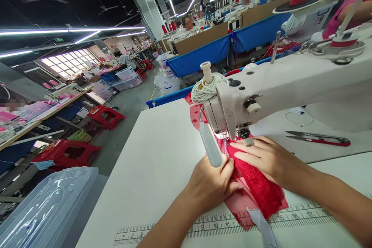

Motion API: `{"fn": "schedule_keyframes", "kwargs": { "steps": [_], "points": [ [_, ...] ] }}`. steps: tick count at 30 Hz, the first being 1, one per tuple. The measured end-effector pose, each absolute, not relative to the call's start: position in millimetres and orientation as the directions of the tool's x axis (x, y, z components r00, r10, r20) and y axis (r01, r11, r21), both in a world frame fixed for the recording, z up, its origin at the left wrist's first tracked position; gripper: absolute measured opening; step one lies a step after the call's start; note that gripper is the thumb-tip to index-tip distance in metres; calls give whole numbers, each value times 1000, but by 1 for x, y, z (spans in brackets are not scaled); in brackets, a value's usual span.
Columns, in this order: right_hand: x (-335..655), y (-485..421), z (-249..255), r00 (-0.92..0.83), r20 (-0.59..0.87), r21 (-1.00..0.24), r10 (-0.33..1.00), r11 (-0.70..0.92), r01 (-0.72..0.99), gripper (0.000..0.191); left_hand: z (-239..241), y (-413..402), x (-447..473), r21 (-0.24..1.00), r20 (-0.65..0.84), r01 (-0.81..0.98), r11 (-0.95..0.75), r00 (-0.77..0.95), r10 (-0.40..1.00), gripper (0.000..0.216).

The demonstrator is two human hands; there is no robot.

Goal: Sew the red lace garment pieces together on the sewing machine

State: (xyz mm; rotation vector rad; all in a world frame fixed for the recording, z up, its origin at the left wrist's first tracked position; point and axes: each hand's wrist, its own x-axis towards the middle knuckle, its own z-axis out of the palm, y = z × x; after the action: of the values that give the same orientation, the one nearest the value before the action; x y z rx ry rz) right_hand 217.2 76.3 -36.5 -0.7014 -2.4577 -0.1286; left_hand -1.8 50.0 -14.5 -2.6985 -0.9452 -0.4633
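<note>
Red lace fabric with a sheer mesh layer (258, 186) lies under the needle area of a white sewing machine (285, 81). Its front end spreads across the table toward me. My left hand (212, 182) is closed on the fabric's left edge, thumb and fingers pinching it just in front of the presser foot (226, 142). Flat on the lace, right of the foot, rests my right hand (269, 159) with fingers stretched out. A pale grey lamp (211, 147) hangs over the left knuckles and hides part of them. From the fabric's near end trails a whitish strip (263, 226).
Thread snips (319, 138) lie right of the machine head. A printed ruler (209, 225) runs along the table's front (151, 162). Lower left stands a clear plastic bin (55, 201); red stools (106, 116) line the aisle. Other people sit at machines farther off.
</note>
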Motion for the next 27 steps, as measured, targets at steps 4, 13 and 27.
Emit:
{"fn": "schedule_keyframes", "kwargs": {
  "steps": [4, 13, 27],
  "points": [
    [218, 69, -33, -701, 590, -63, 401, 888, 455, 33, -16, 46, -2, -104, 317, 701, -706, 696, 644, 43],
    [220, 71, -36, -655, 607, -82, 449, 856, 511, 33, -18, 40, 0, -107, 284, 700, -706, 702, 653, 58],
    [221, 71, -44, -629, 605, -81, 488, 824, 561, 31, -21, 35, 0, -216, 362, 718, -661, 688, 629, 67]
  ]
}}
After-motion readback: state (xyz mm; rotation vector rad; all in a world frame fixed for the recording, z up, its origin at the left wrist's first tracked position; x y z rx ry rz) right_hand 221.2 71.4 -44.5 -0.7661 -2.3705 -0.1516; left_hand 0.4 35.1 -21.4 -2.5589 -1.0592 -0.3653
